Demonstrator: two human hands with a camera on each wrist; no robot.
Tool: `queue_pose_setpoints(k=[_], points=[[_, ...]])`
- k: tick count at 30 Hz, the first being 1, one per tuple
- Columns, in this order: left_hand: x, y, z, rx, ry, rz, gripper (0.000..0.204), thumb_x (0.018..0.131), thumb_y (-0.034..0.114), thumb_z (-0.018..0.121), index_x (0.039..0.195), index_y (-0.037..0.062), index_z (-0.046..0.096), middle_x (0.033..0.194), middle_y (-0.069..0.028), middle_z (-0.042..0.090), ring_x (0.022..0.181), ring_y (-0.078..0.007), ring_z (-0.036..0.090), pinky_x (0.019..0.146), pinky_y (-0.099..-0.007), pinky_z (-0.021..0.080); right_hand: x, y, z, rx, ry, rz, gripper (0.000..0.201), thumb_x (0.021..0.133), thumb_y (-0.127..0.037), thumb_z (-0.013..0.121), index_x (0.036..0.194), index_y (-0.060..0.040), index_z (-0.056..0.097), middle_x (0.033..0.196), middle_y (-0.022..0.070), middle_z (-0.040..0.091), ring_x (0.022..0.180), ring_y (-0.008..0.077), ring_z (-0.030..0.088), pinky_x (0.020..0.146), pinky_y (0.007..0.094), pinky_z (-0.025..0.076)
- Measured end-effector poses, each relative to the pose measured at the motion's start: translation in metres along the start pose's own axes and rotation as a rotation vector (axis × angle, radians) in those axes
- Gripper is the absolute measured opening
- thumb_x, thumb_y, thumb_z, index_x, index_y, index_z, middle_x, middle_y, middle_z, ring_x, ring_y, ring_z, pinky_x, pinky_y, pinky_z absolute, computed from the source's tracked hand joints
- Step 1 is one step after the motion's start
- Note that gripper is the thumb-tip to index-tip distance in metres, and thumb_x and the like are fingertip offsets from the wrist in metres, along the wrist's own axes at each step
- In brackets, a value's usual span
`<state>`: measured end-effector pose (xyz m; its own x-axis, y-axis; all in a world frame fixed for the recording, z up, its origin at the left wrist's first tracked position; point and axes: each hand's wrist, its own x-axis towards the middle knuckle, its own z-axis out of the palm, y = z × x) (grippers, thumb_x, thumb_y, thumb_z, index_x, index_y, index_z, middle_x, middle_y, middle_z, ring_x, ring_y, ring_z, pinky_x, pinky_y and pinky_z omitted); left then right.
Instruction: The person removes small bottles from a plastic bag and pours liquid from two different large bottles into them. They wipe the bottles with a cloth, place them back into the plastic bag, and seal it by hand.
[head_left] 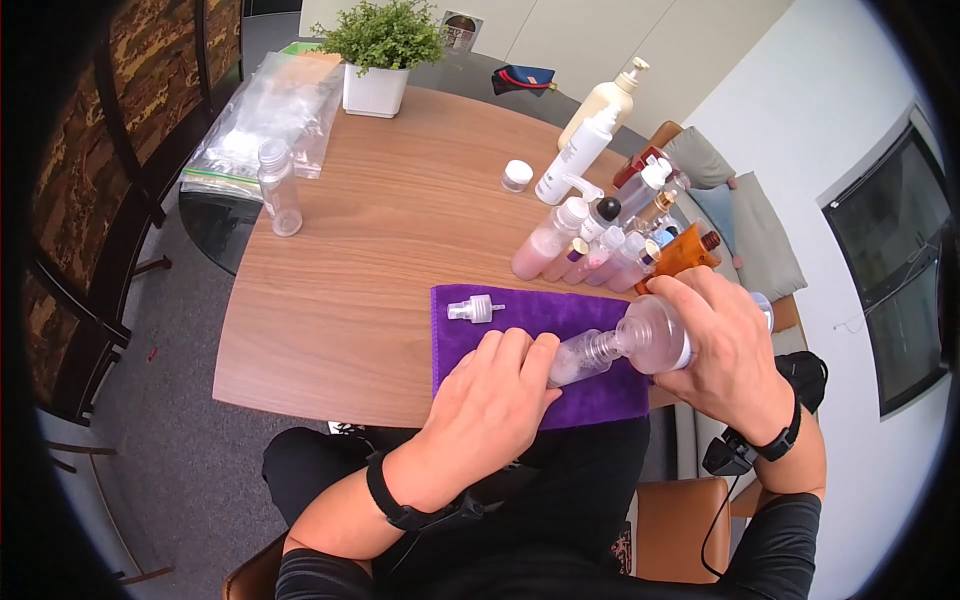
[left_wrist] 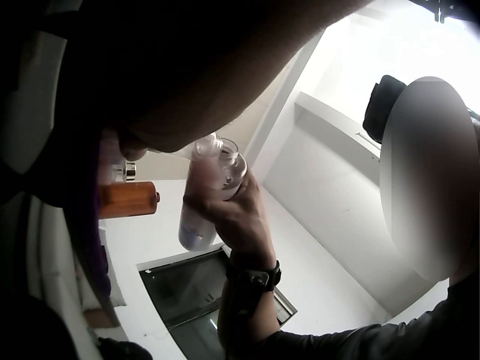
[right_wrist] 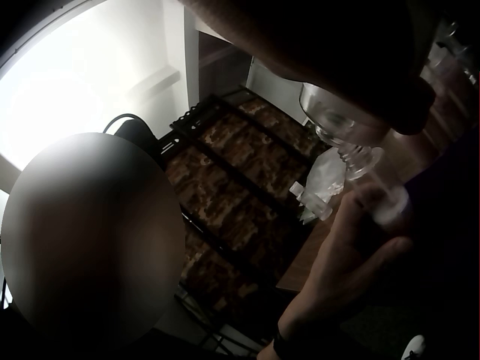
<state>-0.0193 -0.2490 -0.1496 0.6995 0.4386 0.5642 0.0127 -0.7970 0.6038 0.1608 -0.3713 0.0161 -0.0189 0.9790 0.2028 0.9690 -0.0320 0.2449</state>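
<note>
In the head view my left hand (head_left: 492, 400) grips a small clear bottle (head_left: 580, 358) tilted above a purple cloth (head_left: 590, 412). My right hand (head_left: 728, 350) holds a larger clear bottle (head_left: 655, 335) tipped sideways, its neck at the small bottle's mouth. A clear pump head (head_left: 474, 309) lies on the cloth. The left wrist view shows the right hand (left_wrist: 244, 217) round the large bottle (left_wrist: 199, 229); in the right wrist view the left hand (right_wrist: 349, 251) holds the small bottle (right_wrist: 386, 199), the necks meeting. Whether liquid flows I cannot tell.
Several bottles, among them a pink one (head_left: 548, 245) and an amber one (head_left: 688, 250), crowd the table's right side. A small white jar (head_left: 517, 176) is behind the cloth. At the far left are an empty bottle (head_left: 281, 195), plastic bags (head_left: 270, 120) and a potted plant (head_left: 375, 90).
</note>
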Motion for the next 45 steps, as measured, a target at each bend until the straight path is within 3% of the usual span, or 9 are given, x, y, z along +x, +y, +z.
queue_pose_setpoints(k=[11,20,25,26,29,30,37,40,45], points=[[0.000,0.000,0.000,-0.011,0.001,-0.003,0.053,0.082,0.009,0.087,0.127,0.0030,0.059,0.102,-0.0139,0.059,0.096,-0.0344,0.063,0.083,-0.0446,0.054,-0.001,0.001,0.007,0.079,0.034,-0.003,0.080,0.055,-0.006,0.094,0.130,-0.0087,0.065,0.109,0.0126,0.065,0.100,0.0362,0.067,0.083,0.0456,0.054],[-0.001,-0.001,0.000,-0.036,0.006,-0.012,0.056,0.082,0.008,0.088,0.128,0.0000,0.058,0.108,-0.0175,0.063,0.097,-0.0383,0.064,0.085,-0.0467,0.054,-0.007,0.007,0.023,0.218,0.008,0.119,0.075,0.062,-0.007,0.089,0.133,-0.0074,0.064,0.115,0.0135,0.067,0.107,0.0386,0.069,0.090,0.0434,0.058],[-0.002,-0.004,0.003,-0.083,0.037,0.001,0.057,0.081,0.003,0.088,0.129,-0.0020,0.057,0.107,-0.0190,0.064,0.096,-0.0402,0.064,0.084,-0.0476,0.054,-0.015,0.033,0.040,0.711,0.201,0.414,0.076,0.073,-0.016,0.094,0.139,-0.0039,0.061,0.125,0.0105,0.072,0.117,0.0241,0.072,0.102,0.0374,0.055],[-0.002,-0.004,0.004,-0.088,0.028,0.008,0.057,0.081,0.003,0.088,0.129,-0.0020,0.057,0.107,-0.0190,0.064,0.096,-0.0402,0.064,0.084,-0.0476,0.054,-0.020,0.046,0.055,0.960,0.284,0.438,0.073,0.078,-0.017,0.094,0.140,-0.0020,0.059,0.123,0.0084,0.072,0.114,0.0207,0.071,0.101,0.0389,0.056],[-0.001,-0.004,0.004,-0.103,0.053,0.007,0.057,0.081,0.001,0.088,0.129,-0.0020,0.057,0.108,-0.0195,0.065,0.095,-0.0405,0.064,0.084,-0.0479,0.054,-0.018,0.052,0.062,1.304,0.435,0.465,0.072,0.082,-0.017,0.092,0.143,-0.0017,0.058,0.125,0.0096,0.071,0.114,0.0216,0.071,0.101,0.0392,0.056],[-0.001,-0.004,0.004,-0.097,0.035,-0.011,0.057,0.081,0.001,0.088,0.129,-0.0020,0.057,0.108,-0.0197,0.065,0.095,-0.0406,0.064,0.084,-0.0480,0.054,-0.020,0.057,0.065,1.285,0.413,0.497,0.085,0.084,-0.028,0.091,0.153,-0.0011,0.049,0.130,0.0124,0.068,0.125,0.0257,0.068,0.105,0.0420,0.056],[0.000,-0.004,0.004,-0.098,0.048,-0.004,0.057,0.080,-0.002,0.088,0.129,-0.0020,0.058,0.108,-0.0202,0.066,0.093,-0.0416,0.065,0.084,-0.0482,0.054,-0.027,0.072,0.114,1.517,0.595,0.554,0.070,0.086,-0.012,0.088,0.148,-0.0019,0.056,0.131,0.0107,0.071,0.118,0.0216,0.070,0.104,0.0398,0.056],[0.000,-0.007,0.003,-0.072,0.012,0.021,0.057,0.084,0.002,0.085,0.134,-0.0044,0.057,0.113,-0.0206,0.067,0.102,-0.0396,0.067,0.086,-0.0474,0.057,-0.031,0.073,0.130,1.528,0.646,0.529,0.078,0.085,-0.014,0.092,0.151,-0.0025,0.053,0.133,0.0107,0.070,0.118,0.0217,0.070,0.105,0.0394,0.056],[0.002,-0.006,0.004,-0.070,0.034,0.030,0.061,0.079,-0.001,0.090,0.132,-0.0011,0.059,0.109,-0.0196,0.069,0.095,-0.0416,0.068,0.083,-0.0467,0.056,-0.038,0.067,0.146,1.418,0.764,0.461,0.091,0.082,-0.025,0.098,0.155,-0.0025,0.047,0.141,0.0120,0.063,0.127,0.0231,0.064,0.109,0.0392,0.053]])
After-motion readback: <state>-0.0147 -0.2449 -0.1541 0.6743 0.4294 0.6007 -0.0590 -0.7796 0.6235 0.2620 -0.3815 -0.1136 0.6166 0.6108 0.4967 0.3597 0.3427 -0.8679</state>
